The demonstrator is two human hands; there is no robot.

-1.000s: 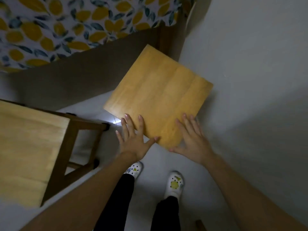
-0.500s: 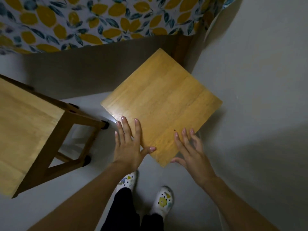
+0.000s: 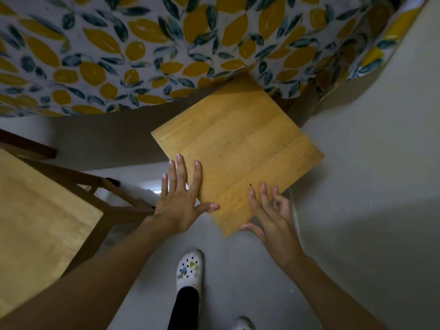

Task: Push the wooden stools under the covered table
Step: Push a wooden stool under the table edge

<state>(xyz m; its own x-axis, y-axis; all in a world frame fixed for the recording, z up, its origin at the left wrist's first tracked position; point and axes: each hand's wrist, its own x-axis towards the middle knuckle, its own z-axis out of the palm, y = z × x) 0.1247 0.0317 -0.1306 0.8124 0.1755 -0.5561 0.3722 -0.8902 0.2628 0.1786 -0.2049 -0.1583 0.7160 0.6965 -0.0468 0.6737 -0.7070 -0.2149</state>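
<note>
Head view, looking straight down: the square stool (image 3: 235, 148) sits in the middle of the picture, turned like a diamond, its far corner tucked just under the hanging edge of the lemon-print tablecloth (image 3: 142, 48). Left hand (image 3: 179, 201) is flat on the seat's near-left edge, fingers straight and spread, fingertips lying on the wood, thumb stretched out along the edge toward the near corner. Right hand (image 3: 271, 215) is at the near-right edge, fingers loosely fanned; three fingertips touch the top of the seat, and the thumb touches the near corner from below the edge. Whether the little finger touches the wood, I cannot tell. So the near corner of the seat lies right between the two hands.

Off to the left stands a second stool (image 3: 40, 225), its seat close to the camera and its dark legs showing beside the left wrist, well clear of the cloth. Down below, a white clog (image 3: 190, 267) with charms stands on the grey floor (image 3: 369, 186).
</note>
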